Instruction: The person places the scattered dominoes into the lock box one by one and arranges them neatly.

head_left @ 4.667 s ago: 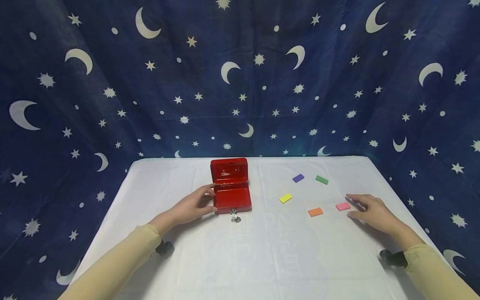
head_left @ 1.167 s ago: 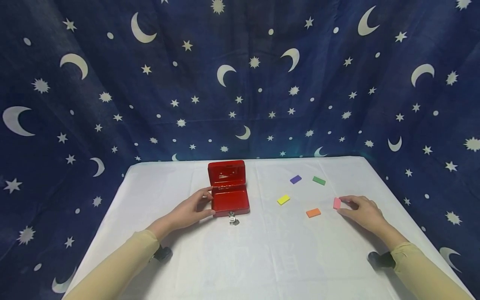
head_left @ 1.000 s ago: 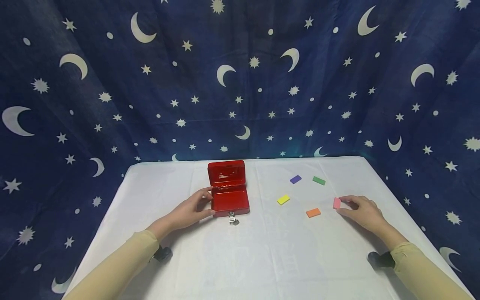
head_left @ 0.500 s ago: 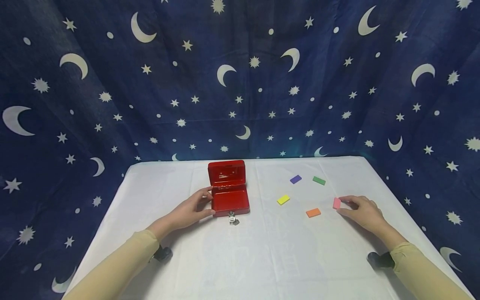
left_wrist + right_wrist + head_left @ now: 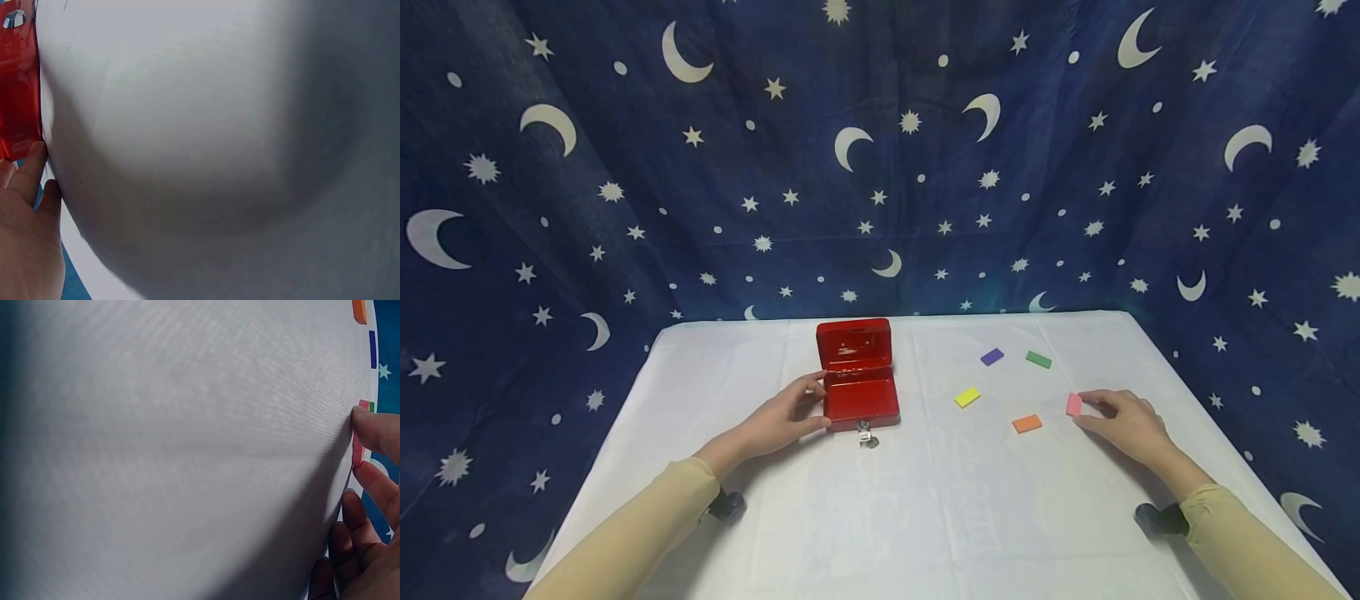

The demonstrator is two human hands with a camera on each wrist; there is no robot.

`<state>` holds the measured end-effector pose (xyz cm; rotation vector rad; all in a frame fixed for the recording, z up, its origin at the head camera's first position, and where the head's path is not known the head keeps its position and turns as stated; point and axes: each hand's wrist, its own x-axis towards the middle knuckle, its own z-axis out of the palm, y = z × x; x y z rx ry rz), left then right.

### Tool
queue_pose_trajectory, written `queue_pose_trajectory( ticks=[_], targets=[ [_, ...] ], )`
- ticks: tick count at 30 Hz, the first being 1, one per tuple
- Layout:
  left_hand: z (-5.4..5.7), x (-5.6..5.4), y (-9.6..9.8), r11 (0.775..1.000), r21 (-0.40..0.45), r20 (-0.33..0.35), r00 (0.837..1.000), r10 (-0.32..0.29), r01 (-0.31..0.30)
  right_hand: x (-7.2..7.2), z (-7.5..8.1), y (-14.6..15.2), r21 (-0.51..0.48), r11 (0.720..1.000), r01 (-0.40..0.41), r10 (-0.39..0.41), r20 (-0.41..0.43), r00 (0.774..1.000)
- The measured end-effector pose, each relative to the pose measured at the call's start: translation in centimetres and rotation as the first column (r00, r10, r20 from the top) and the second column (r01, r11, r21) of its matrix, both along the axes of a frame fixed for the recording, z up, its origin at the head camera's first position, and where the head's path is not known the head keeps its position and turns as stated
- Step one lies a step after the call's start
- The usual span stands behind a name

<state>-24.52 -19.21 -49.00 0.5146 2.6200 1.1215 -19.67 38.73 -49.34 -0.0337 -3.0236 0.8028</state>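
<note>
A small red metal cash box [image 5: 861, 395] stands with its lid up; its inside looks bare. My left hand [image 5: 778, 423] rests against the box's left side, thumb at the front corner and fingertips further back. In the left wrist view those fingertips [image 5: 36, 149] meet the box's red wall. To the right, my right hand [image 5: 1126, 423] pinches a pink rectangular tile [image 5: 1074, 405] between thumb and finger. The tile is tipped up on edge close over the white cloth. In the right wrist view the remaining fingers curve loosely below the pink tile [image 5: 357, 447].
Lying flat between box and right hand are an orange tile [image 5: 1027, 423], a yellow tile [image 5: 967, 397], a purple tile [image 5: 992, 357] and a green tile [image 5: 1039, 359]. Keys [image 5: 867, 435] hang at the box's front lock. A dark star-and-moon curtain [image 5: 880, 167] surrounds the white-covered table [image 5: 925, 517].
Since the earliest frame, my right hand has closed on the pink tile and tipped it up from lying flat, shifting slightly left. Over the last second both hands stay still.
</note>
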Motion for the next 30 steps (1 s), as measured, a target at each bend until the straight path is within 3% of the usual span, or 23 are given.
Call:
queue_pose_trajectory(
  ticks=[17,30],
  targets=[
    [0.0,0.0,-0.3,1.000,0.006,-0.023,0.999,-0.024,0.024,-0.1,-0.1,-0.3,0.021,1.000,0.007,-0.007,-0.012,1.000],
    [0.2,-0.1,-0.4,0.998,-0.049,-0.055,0.998,-0.042,0.039,-0.4,0.8,-0.8,-0.025,1.000,0.016,-0.016,0.021,1.000]
  ],
)
